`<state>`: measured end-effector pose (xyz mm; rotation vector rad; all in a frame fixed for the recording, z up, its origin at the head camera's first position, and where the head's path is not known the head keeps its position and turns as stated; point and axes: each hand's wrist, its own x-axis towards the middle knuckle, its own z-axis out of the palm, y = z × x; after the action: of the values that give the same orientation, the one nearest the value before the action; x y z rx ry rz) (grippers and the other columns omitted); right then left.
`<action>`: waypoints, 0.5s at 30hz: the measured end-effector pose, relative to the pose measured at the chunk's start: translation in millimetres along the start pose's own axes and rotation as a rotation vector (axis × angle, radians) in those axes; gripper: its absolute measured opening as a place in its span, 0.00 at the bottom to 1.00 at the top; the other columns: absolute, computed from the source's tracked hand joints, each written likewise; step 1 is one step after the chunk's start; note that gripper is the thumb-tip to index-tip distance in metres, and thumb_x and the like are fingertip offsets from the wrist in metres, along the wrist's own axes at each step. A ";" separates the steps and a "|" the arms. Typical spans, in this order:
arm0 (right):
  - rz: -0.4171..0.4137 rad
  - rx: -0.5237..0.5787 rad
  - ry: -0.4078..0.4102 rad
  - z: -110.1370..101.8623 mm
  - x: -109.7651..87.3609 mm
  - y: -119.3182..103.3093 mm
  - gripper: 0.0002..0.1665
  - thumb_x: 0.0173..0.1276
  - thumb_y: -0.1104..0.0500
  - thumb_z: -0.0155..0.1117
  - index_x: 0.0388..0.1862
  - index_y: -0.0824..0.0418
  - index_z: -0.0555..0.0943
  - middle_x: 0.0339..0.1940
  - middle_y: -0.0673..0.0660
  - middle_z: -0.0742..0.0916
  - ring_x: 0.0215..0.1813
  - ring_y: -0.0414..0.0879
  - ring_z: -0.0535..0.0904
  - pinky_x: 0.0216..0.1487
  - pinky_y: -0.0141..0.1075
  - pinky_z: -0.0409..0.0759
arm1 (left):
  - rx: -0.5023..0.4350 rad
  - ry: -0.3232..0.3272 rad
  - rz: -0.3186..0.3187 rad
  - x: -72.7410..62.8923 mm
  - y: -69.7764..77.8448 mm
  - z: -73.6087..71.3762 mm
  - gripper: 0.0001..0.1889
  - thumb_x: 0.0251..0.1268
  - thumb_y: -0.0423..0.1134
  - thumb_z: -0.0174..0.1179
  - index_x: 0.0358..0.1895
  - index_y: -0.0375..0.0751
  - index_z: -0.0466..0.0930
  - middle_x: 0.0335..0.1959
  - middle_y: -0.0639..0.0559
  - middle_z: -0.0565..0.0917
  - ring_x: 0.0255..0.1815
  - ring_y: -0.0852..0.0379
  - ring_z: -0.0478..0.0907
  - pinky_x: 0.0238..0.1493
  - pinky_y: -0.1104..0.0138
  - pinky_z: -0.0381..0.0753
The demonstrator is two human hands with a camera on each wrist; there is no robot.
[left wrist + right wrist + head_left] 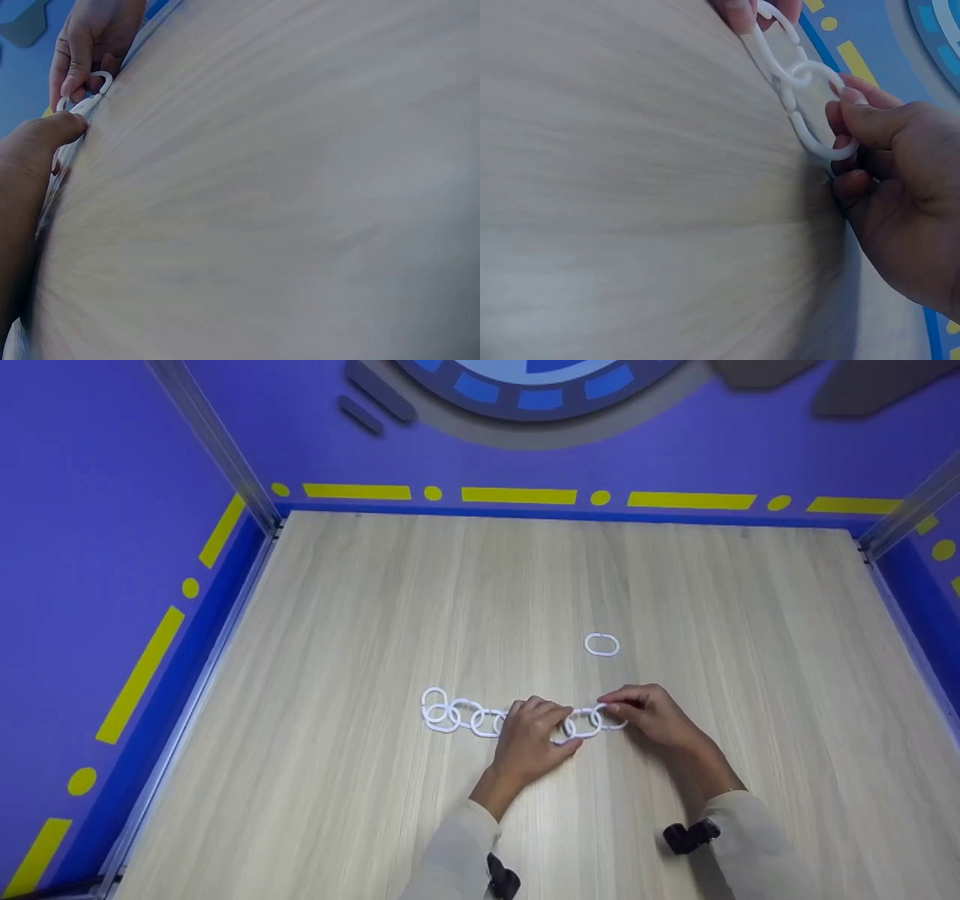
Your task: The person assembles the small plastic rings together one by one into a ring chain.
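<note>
A chain of white plastic links [442, 718] lies across the wooden table, its left end turned up in a small bend. My left hand [531, 739] is over the middle of the chain and grips it, thumb on the near side and fingers on the far side, covering some links. At the right end, my right hand [660, 721] pinches the last link [810, 142] between thumb and fingers. That link is hooked through its neighbour [769, 56], and a small gap shows in its side. In the left wrist view, the left thumb hides part of the chain.
One loose white link [602, 645] lies on the table [375, 600] beyond the hands. Blue panels with yellow markings [517, 496] stand along the table's back and sides. Black wrist devices [691, 836] are strapped over the light sleeves.
</note>
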<state>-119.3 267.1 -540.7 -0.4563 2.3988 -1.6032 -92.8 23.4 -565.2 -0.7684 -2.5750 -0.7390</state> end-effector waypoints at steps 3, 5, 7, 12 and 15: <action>0.104 -0.019 0.036 -3.2 -1.7 -2.3 0.10 0.66 0.67 0.69 0.42 0.73 0.86 0.32 0.58 0.89 0.31 0.31 0.77 0.32 0.25 0.76 | 0.007 0.014 -0.007 -0.1 0.6 1.3 0.19 0.53 0.55 0.74 0.46 0.53 0.89 0.40 0.62 0.91 0.42 0.62 0.83 0.45 0.66 0.76; 0.171 -0.022 0.052 -6.1 -3.7 -2.7 0.09 0.65 0.66 0.71 0.40 0.72 0.86 0.30 0.51 0.87 0.27 0.33 0.75 0.28 0.26 0.74 | 0.014 0.025 -0.006 -0.4 1.0 2.0 0.18 0.53 0.55 0.74 0.45 0.52 0.88 0.40 0.62 0.91 0.42 0.62 0.83 0.46 0.66 0.76; 0.201 -0.022 0.048 -8.8 -5.9 -2.2 0.09 0.64 0.66 0.72 0.40 0.72 0.86 0.29 0.49 0.87 0.27 0.34 0.75 0.28 0.27 0.75 | 0.020 0.036 -0.005 -0.8 1.2 2.2 0.18 0.53 0.55 0.74 0.45 0.52 0.88 0.40 0.61 0.91 0.42 0.62 0.83 0.46 0.66 0.76; 0.204 -0.005 0.007 -13.1 -9.5 0.6 0.10 0.67 0.67 0.68 0.45 0.72 0.86 0.33 0.48 0.88 0.29 0.33 0.76 0.28 0.27 0.75 | 0.043 0.048 -0.014 -0.5 1.1 1.5 0.18 0.55 0.57 0.72 0.46 0.53 0.88 0.40 0.62 0.90 0.43 0.62 0.84 0.47 0.65 0.75; 0.191 0.006 0.021 -12.3 -10.2 1.0 0.11 0.68 0.67 0.67 0.46 0.73 0.86 0.36 0.54 0.90 0.29 0.32 0.76 0.28 0.26 0.75 | 0.089 0.020 -0.032 0.9 2.7 -0.8 0.19 0.56 0.58 0.71 0.46 0.54 0.88 0.41 0.62 0.90 0.44 0.62 0.83 0.49 0.64 0.74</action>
<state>-114.3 281.8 -536.8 -0.2021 2.3707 -1.5391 -91.7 25.2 -563.1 -0.6898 -2.5887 -0.6329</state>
